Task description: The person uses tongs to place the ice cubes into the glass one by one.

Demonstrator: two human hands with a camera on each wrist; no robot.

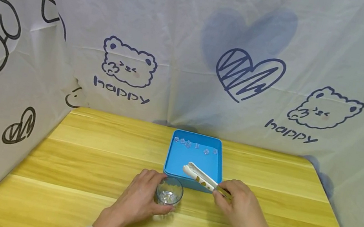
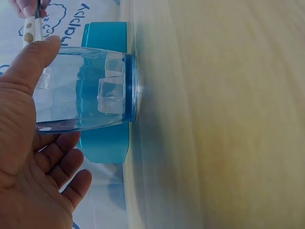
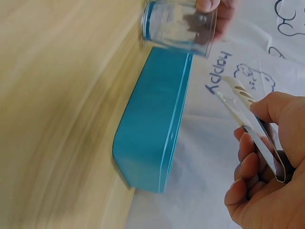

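My left hand [image 1: 140, 196] holds a clear drinking glass [image 1: 170, 187] upright on the table, thumb on the near side and fingers on the far side. Clear ice-like cubes [image 2: 111, 94] lie at the bottom of the glass. In my right hand [image 1: 242, 206] is a pair of small tongs [image 1: 201, 178], metal at the bend, with white arms marked with gold spots. Its tips are over the front part of a blue tray [image 1: 177, 164], and I see no cube between them. Several clear cubes [image 1: 188, 144] sit along the tray's far side.
The tray stands on a wood-grain table [image 1: 89, 154], just behind the glass. A white cloth [image 1: 185, 50] with bear and heart drawings hangs behind the table and along its sides.
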